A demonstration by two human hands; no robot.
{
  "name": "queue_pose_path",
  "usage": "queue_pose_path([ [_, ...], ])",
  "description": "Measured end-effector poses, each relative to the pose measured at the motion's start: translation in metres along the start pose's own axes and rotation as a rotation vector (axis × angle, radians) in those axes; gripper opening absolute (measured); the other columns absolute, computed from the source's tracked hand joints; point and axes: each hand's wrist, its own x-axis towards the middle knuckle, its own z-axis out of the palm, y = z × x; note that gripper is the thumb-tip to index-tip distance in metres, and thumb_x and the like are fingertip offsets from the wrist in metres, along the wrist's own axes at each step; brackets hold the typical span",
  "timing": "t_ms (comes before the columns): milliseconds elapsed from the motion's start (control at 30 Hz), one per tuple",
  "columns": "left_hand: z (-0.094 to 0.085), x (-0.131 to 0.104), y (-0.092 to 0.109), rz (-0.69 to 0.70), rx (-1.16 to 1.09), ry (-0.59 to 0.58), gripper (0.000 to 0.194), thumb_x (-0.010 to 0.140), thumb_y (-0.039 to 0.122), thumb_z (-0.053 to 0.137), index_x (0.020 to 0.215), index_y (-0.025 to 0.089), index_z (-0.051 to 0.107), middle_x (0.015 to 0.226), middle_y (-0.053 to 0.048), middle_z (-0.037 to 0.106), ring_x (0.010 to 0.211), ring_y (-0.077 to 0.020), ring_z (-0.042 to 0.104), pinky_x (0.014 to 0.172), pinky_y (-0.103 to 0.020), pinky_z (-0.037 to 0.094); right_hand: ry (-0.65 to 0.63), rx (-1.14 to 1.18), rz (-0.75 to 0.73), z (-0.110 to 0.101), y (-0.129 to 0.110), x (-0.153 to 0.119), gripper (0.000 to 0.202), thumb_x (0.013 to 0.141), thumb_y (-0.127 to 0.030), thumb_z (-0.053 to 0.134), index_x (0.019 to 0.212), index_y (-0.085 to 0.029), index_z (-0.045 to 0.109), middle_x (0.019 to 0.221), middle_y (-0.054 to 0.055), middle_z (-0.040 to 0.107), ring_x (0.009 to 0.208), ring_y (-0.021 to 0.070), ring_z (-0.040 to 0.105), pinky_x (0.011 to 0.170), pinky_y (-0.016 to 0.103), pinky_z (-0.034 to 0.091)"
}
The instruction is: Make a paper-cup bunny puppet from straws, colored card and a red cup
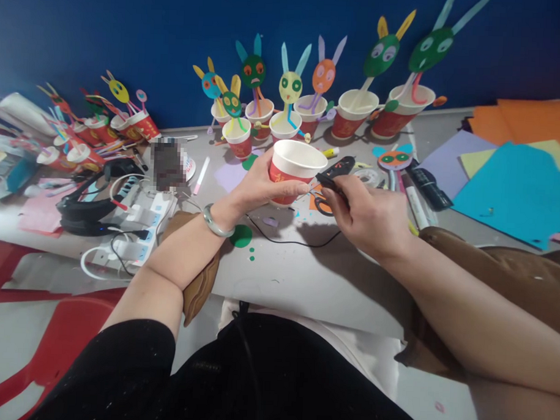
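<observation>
A red paper cup with a white rim [296,167] is upright above the table, with my left hand [262,183] wrapped round its left side and the thumb across its front. My right hand [369,214] is closed on a small black tool [327,181], whose thin metal tip points at the cup's right side near my left thumb. Its exact kind is hard to make out. Black-handled scissors [323,204] lie on the table between the hands. Behind the cup stand several red cups [239,141] with paper rabbit-like faces on strips.
Coloured paper sheets [514,190] lie at the right, beside markers [416,207] and a black marker [430,187]. A power strip [155,227] with cables and a black headset [85,206] sit at the left. A thin black cable [301,244] crosses the table before me.
</observation>
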Motion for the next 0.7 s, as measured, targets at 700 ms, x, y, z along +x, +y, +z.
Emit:
queue_pose_path([
  [700, -0.002, -0.001, 0.0, 0.384, 0.329, 0.118, 0.097, 0.066, 0.077, 0.088, 0.139, 0.022, 0.053, 0.138, -0.015, 0.066, 0.134, -0.0347, 0.064, 0.12, -0.052, 0.049, -0.366, 0.927, 0.253, -0.007, 0.014, 0.018, 0.053, 0.088, -0.071, 0.075, 0.078, -0.021, 0.061, 0.057, -0.004, 0.049, 0.051, 0.0092, 0.037, 0.047, 0.028, 0.025],
])
